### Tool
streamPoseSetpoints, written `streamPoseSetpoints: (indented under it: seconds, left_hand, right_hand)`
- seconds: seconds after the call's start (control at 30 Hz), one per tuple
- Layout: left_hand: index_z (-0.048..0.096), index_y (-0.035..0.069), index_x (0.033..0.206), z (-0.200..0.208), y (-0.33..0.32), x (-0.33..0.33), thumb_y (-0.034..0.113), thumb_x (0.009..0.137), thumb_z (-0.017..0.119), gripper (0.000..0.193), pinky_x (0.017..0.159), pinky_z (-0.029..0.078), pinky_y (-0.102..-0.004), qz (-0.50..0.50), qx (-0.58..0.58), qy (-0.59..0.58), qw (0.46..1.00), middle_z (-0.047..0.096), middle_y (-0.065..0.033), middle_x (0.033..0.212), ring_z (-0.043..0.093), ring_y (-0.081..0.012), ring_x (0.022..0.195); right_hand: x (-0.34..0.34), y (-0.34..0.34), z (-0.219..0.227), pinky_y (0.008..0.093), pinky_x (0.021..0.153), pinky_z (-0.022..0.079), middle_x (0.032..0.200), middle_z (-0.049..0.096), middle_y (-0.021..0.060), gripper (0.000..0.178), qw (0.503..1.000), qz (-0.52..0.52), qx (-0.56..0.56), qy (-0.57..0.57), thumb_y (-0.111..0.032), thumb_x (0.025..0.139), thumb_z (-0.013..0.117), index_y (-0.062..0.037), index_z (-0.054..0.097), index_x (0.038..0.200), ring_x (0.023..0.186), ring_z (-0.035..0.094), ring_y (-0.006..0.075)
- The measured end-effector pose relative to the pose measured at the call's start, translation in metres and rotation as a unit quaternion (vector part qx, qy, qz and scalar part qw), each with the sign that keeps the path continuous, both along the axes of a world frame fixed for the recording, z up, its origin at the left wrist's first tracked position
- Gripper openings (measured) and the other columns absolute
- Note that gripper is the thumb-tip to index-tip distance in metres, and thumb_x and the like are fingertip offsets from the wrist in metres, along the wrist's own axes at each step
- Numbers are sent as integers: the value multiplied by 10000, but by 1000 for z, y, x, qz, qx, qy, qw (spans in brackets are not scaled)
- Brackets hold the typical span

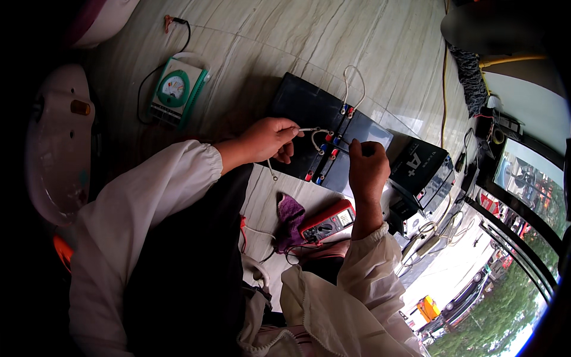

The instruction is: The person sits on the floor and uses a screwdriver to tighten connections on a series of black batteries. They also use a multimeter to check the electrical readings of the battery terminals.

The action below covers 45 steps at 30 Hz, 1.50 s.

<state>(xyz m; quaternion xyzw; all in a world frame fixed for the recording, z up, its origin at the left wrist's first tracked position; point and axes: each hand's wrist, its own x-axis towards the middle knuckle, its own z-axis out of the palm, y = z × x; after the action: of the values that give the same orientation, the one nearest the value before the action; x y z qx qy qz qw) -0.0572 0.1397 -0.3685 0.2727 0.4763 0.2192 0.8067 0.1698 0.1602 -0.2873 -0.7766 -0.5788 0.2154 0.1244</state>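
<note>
Several dark batteries (300,101) stand side by side on the floor, with red and blue terminals along their facing edges. My left hand (267,143) pinches a short white cable (308,129) with ring ends over the terminals. Another white lead (272,171) with a ring end hangs below that hand. On the right, my right hand (369,169) is closed, its thumb and finger pressed together beside the middle terminals. Something thin and dark seems to run from its fingertips to a terminal, too small to name. A looped white cable (355,68) is attached at the far terminals.
A red multimeter (328,221) and purple cloth (289,217) lie near me. A green-and-white dial tester (175,89) with a clamp lead sits far left. Right of the batteries is a black battery (419,169), with cables (428,232) nearer the glass door. A pale rounded panel (59,146) stands left.
</note>
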Motion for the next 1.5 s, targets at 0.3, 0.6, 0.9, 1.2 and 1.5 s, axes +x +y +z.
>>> streamPoseSetpoints:
  seconds: [0.3,0.6,0.9,1.2,1.5]
  left_hand:
    - [604,35,1198,-1,1,1,267,1083,453,300,652,591,-309,4,-6,-6,1000,631,-50,754,676,-157,678]
    - [609,40,1195,-2,-1,0,270,1085,451,300,659,592,-315,0,0,-5,1000,635,-49,763,679,-161,677]
    - [607,44,1205,-5,-2,2,275,1083,454,303,659,593,-316,6,1,-10,1000,631,-58,773,682,-171,678]
    - [608,44,1197,-4,-1,0,271,1081,459,295,661,596,-316,4,-3,-7,1000,630,-55,767,669,-159,677]
    - [606,45,1195,-3,-1,1,277,1082,458,298,669,593,-315,3,-7,-14,1000,631,-50,769,671,-157,684]
  right_hand:
    - [-5,12,-6,485,686,528,803,671,164,248,960,248,126,-43,-138,861,701,-63,547,1039,765,670,395]
    - [7,19,2,480,657,534,849,688,172,218,948,295,97,-71,-214,909,653,-68,559,1039,778,683,381]
    - [6,15,5,473,708,502,750,641,141,245,964,253,58,-56,-191,872,680,-60,539,1025,703,640,374]
    - [0,21,9,460,829,467,880,653,132,196,964,252,21,-81,-211,890,659,-78,568,1002,835,645,351]
    - [2,27,6,478,746,503,768,679,142,212,947,289,113,-85,-272,935,617,-71,567,982,723,663,387]
